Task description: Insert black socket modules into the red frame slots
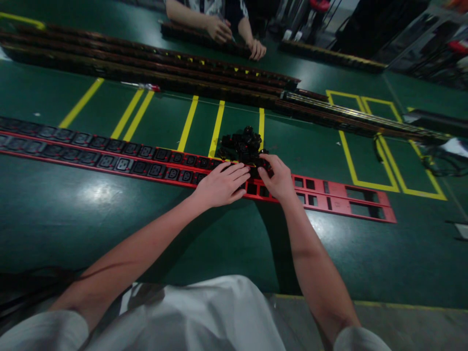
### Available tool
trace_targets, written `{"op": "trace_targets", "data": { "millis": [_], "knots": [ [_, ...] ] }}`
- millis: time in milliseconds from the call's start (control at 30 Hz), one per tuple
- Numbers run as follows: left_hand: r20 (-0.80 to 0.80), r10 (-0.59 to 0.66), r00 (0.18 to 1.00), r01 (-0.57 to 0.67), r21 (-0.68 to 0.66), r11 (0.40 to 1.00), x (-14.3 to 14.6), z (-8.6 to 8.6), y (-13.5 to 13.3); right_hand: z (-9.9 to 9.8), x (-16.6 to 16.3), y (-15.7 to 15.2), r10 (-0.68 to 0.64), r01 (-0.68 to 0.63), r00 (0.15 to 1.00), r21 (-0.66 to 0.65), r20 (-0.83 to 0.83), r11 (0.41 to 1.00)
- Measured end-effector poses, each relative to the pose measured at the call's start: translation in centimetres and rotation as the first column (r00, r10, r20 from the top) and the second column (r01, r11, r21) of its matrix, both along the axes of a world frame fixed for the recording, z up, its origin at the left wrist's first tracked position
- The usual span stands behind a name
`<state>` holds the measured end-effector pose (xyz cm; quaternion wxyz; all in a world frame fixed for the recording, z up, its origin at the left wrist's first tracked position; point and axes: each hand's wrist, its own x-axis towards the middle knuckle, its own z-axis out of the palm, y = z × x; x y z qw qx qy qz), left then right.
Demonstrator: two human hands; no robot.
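A long red panel (340, 195) lies across the green table, its left part filled with black sockets (122, 163) and its right part showing bare cut-outs. My left hand (221, 184) lies flat on the panel, fingers stretched over the last fitted sockets. My right hand (278, 176) is curled beside it, fingertips pinching a black socket (260, 171) at the panel's upper row. A heap of loose black sockets (242, 145) sits just behind both hands.
Several long dark strips (153, 68) lie across the far side of the table. Another person's hands (237, 39) work on a strip at the far edge. Yellow lines (215, 129) mark the tabletop. A small red-handled tool (142, 86) lies at back left. Cables (438, 163) lie at the right.
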<state>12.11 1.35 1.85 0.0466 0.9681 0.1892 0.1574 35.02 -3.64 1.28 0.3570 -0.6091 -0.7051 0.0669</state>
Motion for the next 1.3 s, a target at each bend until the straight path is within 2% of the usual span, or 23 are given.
{"op": "trace_targets", "data": {
  "millis": [1300],
  "knots": [
    [-0.007,0.002,1.000,-0.002,0.021,1.000,0.06,-0.03,0.03,-0.10,0.12,-0.01,0.018,-0.018,1.000,0.038,0.019,0.999]
  ]
}}
